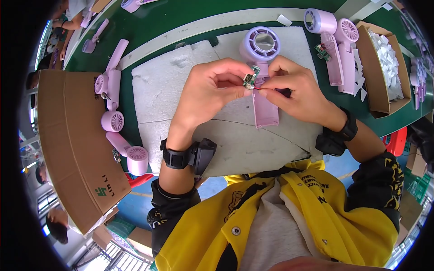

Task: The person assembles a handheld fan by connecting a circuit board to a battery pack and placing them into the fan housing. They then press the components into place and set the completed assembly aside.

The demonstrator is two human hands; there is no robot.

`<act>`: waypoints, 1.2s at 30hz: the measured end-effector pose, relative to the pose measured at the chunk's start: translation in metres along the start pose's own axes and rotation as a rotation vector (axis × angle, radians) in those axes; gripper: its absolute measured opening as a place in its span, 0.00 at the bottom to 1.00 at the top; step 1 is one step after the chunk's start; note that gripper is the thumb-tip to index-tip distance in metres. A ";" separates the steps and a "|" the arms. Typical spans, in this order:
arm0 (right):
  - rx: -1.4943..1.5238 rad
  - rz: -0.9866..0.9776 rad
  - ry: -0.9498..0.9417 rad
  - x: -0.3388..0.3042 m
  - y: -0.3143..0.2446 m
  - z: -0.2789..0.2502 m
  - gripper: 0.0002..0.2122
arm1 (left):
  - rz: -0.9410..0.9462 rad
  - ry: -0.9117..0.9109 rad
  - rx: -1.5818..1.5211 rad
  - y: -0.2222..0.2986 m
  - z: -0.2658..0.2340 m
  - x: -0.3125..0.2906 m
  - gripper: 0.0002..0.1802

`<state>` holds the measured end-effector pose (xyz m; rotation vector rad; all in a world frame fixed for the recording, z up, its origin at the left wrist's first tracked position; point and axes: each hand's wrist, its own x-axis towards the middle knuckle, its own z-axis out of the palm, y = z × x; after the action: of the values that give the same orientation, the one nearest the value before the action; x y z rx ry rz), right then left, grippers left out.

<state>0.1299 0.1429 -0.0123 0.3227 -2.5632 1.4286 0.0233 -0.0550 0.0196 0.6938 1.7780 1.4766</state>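
Between the thumb and fingers of my left hand [210, 88] is a small green circuit board [250, 79] with a dark display part on it. My right hand [298, 88] pinches a thin red wire [257, 88] right beside the board's lower edge. Under both hands lies an opened pink handheld fan [266, 110], its hollow handle toward me and its round lilac head [261, 44] away from me. The fan rests on a white foam pad [194, 101]. My fingers cover part of the handle and most of the wire.
Several pink fan parts [113, 95] stand along the left, beside a large cardboard box [74, 144]. At the right are more opened fans [333, 58], a loose circuit board [323, 52] and a carton [377, 67] of white paper pieces. Other people are at the far left.
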 end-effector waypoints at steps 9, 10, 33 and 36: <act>0.020 -0.026 0.022 -0.001 0.003 0.000 0.04 | 0.061 0.037 0.034 -0.005 0.005 0.001 0.18; 0.023 -0.050 0.030 -0.001 0.004 0.000 0.05 | 0.101 0.042 0.055 -0.007 0.005 0.002 0.18; -0.091 -0.057 0.251 0.002 0.000 0.004 0.17 | 0.284 0.158 0.206 -0.013 0.016 0.003 0.16; -0.078 -0.063 0.257 0.002 0.001 0.004 0.17 | 0.335 0.145 0.346 -0.008 0.016 0.003 0.15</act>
<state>0.1274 0.1400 -0.0143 0.1919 -2.3724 1.2545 0.0343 -0.0450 0.0095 1.1298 2.1366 1.4740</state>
